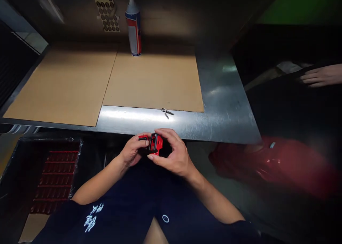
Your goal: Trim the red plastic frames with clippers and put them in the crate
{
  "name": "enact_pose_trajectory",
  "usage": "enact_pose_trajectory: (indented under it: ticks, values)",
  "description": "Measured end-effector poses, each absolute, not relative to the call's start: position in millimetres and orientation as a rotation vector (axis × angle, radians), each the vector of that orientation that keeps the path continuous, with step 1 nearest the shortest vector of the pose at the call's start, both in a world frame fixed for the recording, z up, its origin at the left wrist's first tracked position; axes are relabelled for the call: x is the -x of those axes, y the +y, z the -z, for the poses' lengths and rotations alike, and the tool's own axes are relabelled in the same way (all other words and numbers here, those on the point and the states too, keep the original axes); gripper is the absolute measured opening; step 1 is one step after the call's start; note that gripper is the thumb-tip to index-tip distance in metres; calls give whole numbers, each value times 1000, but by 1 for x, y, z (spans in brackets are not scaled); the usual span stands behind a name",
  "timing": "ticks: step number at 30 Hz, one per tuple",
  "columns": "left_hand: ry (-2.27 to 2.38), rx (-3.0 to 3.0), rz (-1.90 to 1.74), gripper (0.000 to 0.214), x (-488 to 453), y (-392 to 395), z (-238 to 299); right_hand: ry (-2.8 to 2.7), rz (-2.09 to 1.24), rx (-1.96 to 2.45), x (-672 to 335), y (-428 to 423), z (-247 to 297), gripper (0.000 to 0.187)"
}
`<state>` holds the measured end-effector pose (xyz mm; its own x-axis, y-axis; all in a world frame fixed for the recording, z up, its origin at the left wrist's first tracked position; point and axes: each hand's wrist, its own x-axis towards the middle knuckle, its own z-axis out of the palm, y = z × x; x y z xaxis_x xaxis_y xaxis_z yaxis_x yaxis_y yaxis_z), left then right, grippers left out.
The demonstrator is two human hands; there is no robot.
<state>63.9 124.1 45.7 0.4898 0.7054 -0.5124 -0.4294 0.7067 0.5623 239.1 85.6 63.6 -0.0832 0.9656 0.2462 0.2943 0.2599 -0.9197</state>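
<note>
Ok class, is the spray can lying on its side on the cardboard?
No, the spray can stands upright at the far edge of the cardboard sheet, with its cap pointing up.

A small red plastic assembly (155, 144) with black inner parts is gripped between the left hand (132, 150) and right hand (172, 154). It sits just below the front edge of the steel tabletop (224, 105), partly hidden by fingers.

Logging one head-worn camera: it faces forward and down, close above the left hand (132, 150) and right hand (173, 154), toward the steel bench (224, 94).
</note>
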Motion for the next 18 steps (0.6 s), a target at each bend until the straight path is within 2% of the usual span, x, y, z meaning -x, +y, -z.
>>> enact_pose_trajectory:
  ticks: [3,7,12,18]
  values:
    - [808,-489,-662,33,-61,119,-51,-1694,-825,1249,-243,82,-72,69]
    - [837,-602,-647,41,-60,112,-56,-1744,-808,1229,-242,77,-72,72]
    - [850,-749,-657,43,-57,111,-59,-1724,-810,1216,-241,76,-69,87]
    - [819,-819,-577,41,-51,110,-56,-1689,-815,1138,-243,75,-66,77]
